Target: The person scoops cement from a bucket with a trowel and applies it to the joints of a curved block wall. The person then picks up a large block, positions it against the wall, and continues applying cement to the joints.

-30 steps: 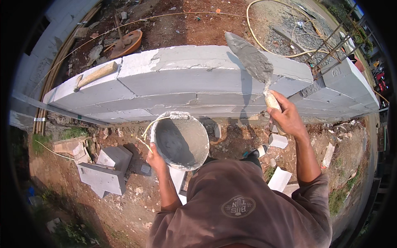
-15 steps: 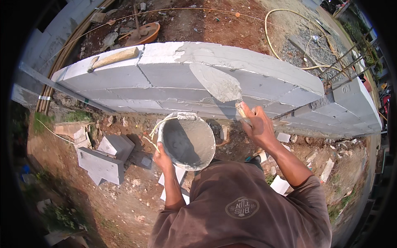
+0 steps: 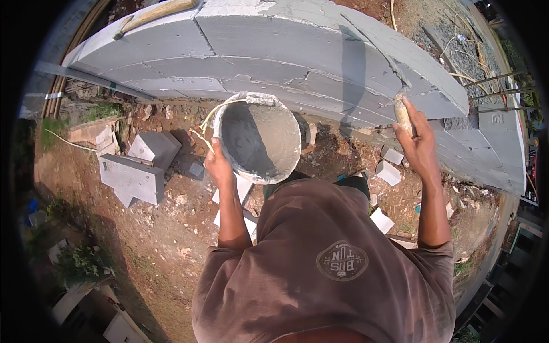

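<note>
My left hand (image 3: 219, 164) grips the rim of a mortar-crusted bucket (image 3: 258, 98) on its left side, by a yellowish rope handle. Grey wet mortar (image 3: 246, 140) lies inside the bucket. In my right hand (image 3: 419, 137) is a trowel, fingers wrapped round its worn wooden handle (image 3: 404, 117). The trowel's blade (image 3: 377, 48) is seen nearly edge-on, along the upper edge of a light grey block wall (image 3: 257, 37). Whether the blade touches the wall I cannot tell. Grey mortar covers part of the wall's top, and the blade's shadow falls on its face.
A wooden-handled tool (image 3: 157, 16) lies on the wall top at the left. Loose grey blocks (image 3: 134, 177) sit on the ground to my left, and smaller block pieces (image 3: 389, 172) near my feet. Steel bars (image 3: 500, 94) stick out beyond the wall's right end.
My right hand has carried the trowel to the right along the wall, and its blade has turned from flat to edge-on. The view has shifted; the left hand still holds the bucket.
</note>
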Demonstrator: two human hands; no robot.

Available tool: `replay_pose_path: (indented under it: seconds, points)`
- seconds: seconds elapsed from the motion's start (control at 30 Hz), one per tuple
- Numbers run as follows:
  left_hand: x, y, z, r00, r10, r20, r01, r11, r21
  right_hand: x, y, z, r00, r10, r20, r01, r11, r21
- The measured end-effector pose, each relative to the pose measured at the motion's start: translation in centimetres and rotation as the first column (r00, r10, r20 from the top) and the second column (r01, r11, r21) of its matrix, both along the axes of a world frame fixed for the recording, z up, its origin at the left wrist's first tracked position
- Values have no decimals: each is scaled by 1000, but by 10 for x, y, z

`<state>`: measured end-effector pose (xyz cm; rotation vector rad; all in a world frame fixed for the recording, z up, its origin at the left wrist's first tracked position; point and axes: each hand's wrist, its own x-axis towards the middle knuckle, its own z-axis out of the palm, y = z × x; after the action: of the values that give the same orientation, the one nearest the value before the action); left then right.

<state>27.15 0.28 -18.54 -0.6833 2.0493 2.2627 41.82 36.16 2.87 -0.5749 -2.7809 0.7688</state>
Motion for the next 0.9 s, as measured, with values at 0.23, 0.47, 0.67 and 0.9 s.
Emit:
replay_pose_path:
  seconds: [0.23,0.47,0.67,0.9]
  points:
    - [3,60,20,973,-231,-25,228,968,-103,74,-30,-95,956,228,183,-122,880,-458]
    - [64,168,-11,785,-588,197,618,769,-164,153,-37,-170,880,9,475,344,677,-650]
    - [166,276,-140,249,-861,443,967,195,-165,290,-25,-215,683,-332,651,729,261,-632]
    - [340,411,-300,-246,-797,551,898,-401,-179,435,8,-364,458,-582,671,762,-131,-634]
